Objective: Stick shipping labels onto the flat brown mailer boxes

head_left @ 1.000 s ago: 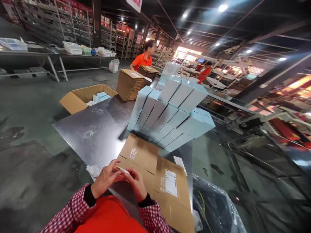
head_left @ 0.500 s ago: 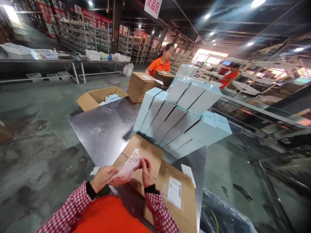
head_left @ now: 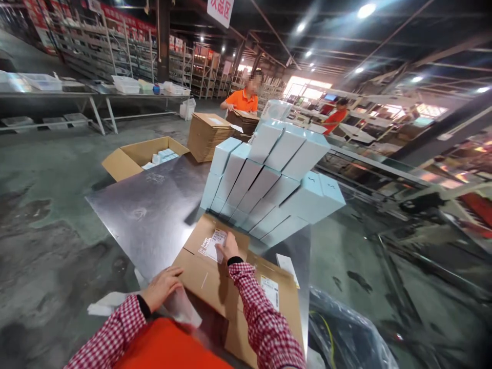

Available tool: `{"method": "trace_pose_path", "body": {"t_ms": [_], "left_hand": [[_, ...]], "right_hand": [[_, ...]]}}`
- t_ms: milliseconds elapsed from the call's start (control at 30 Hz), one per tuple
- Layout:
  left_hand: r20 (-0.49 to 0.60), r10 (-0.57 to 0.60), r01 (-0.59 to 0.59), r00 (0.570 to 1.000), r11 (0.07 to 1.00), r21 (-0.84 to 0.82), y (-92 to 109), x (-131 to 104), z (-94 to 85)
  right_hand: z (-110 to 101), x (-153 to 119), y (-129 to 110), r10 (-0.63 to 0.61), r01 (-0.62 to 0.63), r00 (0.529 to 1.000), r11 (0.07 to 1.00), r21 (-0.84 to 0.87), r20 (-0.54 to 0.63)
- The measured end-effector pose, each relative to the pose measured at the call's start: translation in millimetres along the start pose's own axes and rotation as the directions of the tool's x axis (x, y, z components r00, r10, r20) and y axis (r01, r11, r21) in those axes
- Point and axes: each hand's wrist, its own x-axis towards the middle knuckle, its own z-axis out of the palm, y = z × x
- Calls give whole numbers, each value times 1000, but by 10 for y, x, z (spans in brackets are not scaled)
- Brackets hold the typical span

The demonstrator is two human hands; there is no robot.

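Bent fingers of the right hand [head_left: 231,249], the nearer hand, touched a white label [head_left: 213,250]; whether they pinched it, I couldn't tell. It lay just left of them, lower centre, long axis steeply slanted, on a flat carton [head_left: 200,267]. Lower left, the left hand [head_left: 163,288] met translucent film [head_left: 185,308], its hold unclear.

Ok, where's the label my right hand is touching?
In the head view, lower middle: the label lies on the left flattened carton near the pale blue box stack, your right hand at its right edge.
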Motion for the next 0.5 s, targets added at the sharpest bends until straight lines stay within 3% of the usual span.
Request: {"method": "trace_pose_path", "body": {"t_ms": [100,200,367,400,467,500], "left_hand": [[42,-17,18,999,1000,-15,-48,2,17],[63,-23,25,998,999,-26,-64,1,15],[50,-50,53,998,996,-72,-84,3,43],[42,-57,60,998,995,-83,-93,3,38],[15,-67,68,998,994,-89,-113,0,7],[-4,-76,76,997,994,-85,-122,-3,-15]], "right_hand": [[16,-111,-33,17,-20,1000,967,-255,-13],[136,-215,-75,59,-113,991,851,-512,-120],[427,-129,-83,-161,203,979,849,-488,127],[401,-83,-40,-120,157,987,877,-454,108],[237,-41,109,75,-81,997,926,-368,-31],[123,-68,209,187,-212,976,927,-310,-109]]}}
